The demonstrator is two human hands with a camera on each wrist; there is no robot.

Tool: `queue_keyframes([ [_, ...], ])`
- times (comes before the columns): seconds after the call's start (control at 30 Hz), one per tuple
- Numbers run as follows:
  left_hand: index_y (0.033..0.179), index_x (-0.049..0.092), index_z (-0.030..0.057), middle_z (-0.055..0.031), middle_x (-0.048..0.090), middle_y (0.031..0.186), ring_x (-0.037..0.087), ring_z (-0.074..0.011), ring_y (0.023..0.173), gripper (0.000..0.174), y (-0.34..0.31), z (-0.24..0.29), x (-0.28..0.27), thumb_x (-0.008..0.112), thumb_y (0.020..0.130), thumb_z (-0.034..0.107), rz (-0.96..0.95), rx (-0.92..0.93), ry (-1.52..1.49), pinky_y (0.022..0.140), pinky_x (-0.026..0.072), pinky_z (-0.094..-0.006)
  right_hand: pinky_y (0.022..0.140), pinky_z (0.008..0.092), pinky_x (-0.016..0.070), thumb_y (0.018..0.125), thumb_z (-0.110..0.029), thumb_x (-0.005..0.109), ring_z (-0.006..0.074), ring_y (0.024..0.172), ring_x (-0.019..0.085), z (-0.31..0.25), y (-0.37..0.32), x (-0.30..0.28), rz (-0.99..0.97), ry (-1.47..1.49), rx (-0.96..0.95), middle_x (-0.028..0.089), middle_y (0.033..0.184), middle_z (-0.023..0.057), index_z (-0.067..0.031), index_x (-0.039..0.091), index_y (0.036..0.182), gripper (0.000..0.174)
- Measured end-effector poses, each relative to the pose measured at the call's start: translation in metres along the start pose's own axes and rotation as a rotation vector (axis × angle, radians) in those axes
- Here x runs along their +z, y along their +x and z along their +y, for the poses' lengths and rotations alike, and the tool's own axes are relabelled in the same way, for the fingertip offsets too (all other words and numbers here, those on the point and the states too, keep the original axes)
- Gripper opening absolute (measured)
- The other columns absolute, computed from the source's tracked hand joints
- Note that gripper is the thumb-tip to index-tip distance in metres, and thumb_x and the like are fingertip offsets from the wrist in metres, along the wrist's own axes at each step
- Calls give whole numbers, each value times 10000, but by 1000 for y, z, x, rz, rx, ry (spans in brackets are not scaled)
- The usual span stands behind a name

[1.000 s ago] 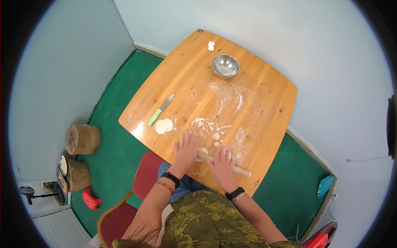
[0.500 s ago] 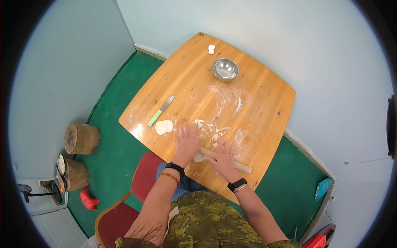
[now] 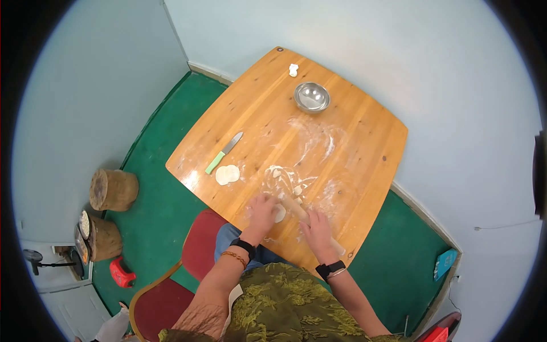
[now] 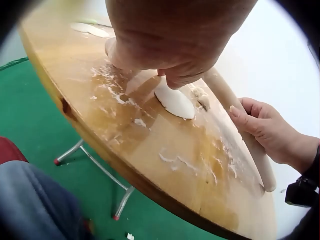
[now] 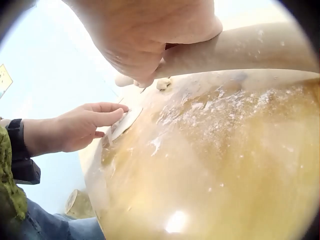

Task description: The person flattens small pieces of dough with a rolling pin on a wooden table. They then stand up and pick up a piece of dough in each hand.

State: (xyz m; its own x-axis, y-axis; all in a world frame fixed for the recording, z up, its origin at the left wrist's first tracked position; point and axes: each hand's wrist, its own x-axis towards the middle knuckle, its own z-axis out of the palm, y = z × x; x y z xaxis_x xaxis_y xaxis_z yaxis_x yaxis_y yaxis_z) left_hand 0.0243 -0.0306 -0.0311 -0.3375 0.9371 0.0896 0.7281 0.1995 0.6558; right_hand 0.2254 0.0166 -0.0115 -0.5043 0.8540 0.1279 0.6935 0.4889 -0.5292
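Observation:
My left hand (image 3: 263, 212) pinches the edge of a flat round dough wrapper (image 3: 280, 213) near the front of the wooden table. In the right wrist view, the thumb and fingers of that hand meet at the edge of the wrapper (image 5: 128, 121). My right hand (image 3: 319, 232) grips a wooden rolling pin (image 3: 293, 206), which slants beside the dough. The left wrist view shows the right thumb lying along the pin (image 4: 262, 165), with the wrapper (image 4: 176, 104) on the floury surface. Several small dough pieces (image 3: 298, 190) lie just beyond the pin.
Two overlapping finished rounds of dough (image 3: 228, 174) lie to the left, beside a green-handled knife (image 3: 224, 153). A steel bowl (image 3: 312, 97) stands toward the far side, near a small white item (image 3: 293, 70). Red chairs (image 3: 199, 242) are at the near left edge.
The left hand has gone from lying flat on the pin to pinching the wrapper. The pin has shifted off the dough and turned more steeply, held by the right hand alone.

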Motion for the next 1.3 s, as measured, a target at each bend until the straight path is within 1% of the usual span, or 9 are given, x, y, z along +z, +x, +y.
queue_keyframes([
  [0.27, 902, 582, 59, -149, 579, 939, 528, -365, 935, 128, 7, -10, 13, 641, 787, 65, -93, 187, 37, 827, 409, -462, 886, 442, 442, 806, -224, 706, 363, 1016, 531, 6, -17, 1, 3, 32, 58, 570, 1090, 167, -32, 552, 1169, 438],
  [0.37, 906, 550, 39, -171, 592, 886, 552, -386, 885, 120, 2, -6, 7, 621, 814, 72, -178, 102, -69, 783, 428, -468, 881, 438, 449, 814, -204, 699, 376, 1037, 523, 7, -21, 2, -18, 14, 58, 565, 1108, 191, -17, 557, 1160, 418],
  [0.47, 990, 565, 60, -185, 614, 896, 563, -409, 895, 199, -2, 2, -5, 615, 802, 97, -260, -45, -178, 783, 438, -495, 871, 444, 449, 815, -211, 697, 377, 1027, 521, 5, -22, -1, -67, 15, 67, 559, 1091, 189, -22, 546, 1163, 424],
  [0.67, 911, 661, 23, -192, 627, 823, 601, -380, 815, 160, -10, -17, 8, 658, 777, 110, -178, 124, -70, 725, 488, -450, 853, 455, 424, 815, -230, 693, 365, 977, 509, 8, -23, 4, -58, -44, 2, 560, 1055, 173, -25, 532, 1126, 406],
  [0.77, 768, 678, 28, -169, 614, 762, 602, -353, 776, 88, -11, -8, -4, 674, 760, 115, -116, 44, -89, 701, 496, -423, 862, 452, 420, 818, -223, 687, 367, 978, 504, 10, -23, 4, -83, -105, -37, 550, 1048, 182, -15, 512, 1129, 413],
  [0.87, 785, 705, 27, -104, 648, 737, 625, -243, 687, 116, -12, -18, -1, 709, 756, 139, 13, -39, -310, 632, 500, -362, 859, 455, 422, 824, -228, 680, 373, 975, 501, 12, -24, 7, -75, -117, -29, 543, 1041, 189, -14, 507, 1123, 407],
  [0.97, 839, 733, 37, -92, 666, 688, 632, -192, 623, 197, -12, -26, -6, 726, 747, 211, 49, -443, -638, 576, 483, -352, 864, 465, 420, 826, -223, 676, 390, 994, 501, 14, -25, 8, -102, -124, -29, 539, 1072, 200, -19, 496, 1164, 433],
  [1.17, 874, 736, 2, -58, 689, 689, 617, -117, 569, 281, 9, -57, -39, 728, 811, 276, 71, -631, -667, 565, 488, -290, 869, 448, 436, 828, -252, 671, 366, 995, 523, 11, -23, 9, -104, -198, -8, 555, 1076, 187, -20, 516, 1170, 442],
  [1.3, 878, 740, 3, -38, 694, 713, 619, -95, 621, 265, 52, -95, -34, 718, 837, 264, 321, -515, -576, 590, 493, -282, 865, 443, 449, 817, -264, 680, 352, 990, 539, 12, -26, 7, -109, -209, 0, 568, 1089, 167, -41, 527, 1180, 453],
])
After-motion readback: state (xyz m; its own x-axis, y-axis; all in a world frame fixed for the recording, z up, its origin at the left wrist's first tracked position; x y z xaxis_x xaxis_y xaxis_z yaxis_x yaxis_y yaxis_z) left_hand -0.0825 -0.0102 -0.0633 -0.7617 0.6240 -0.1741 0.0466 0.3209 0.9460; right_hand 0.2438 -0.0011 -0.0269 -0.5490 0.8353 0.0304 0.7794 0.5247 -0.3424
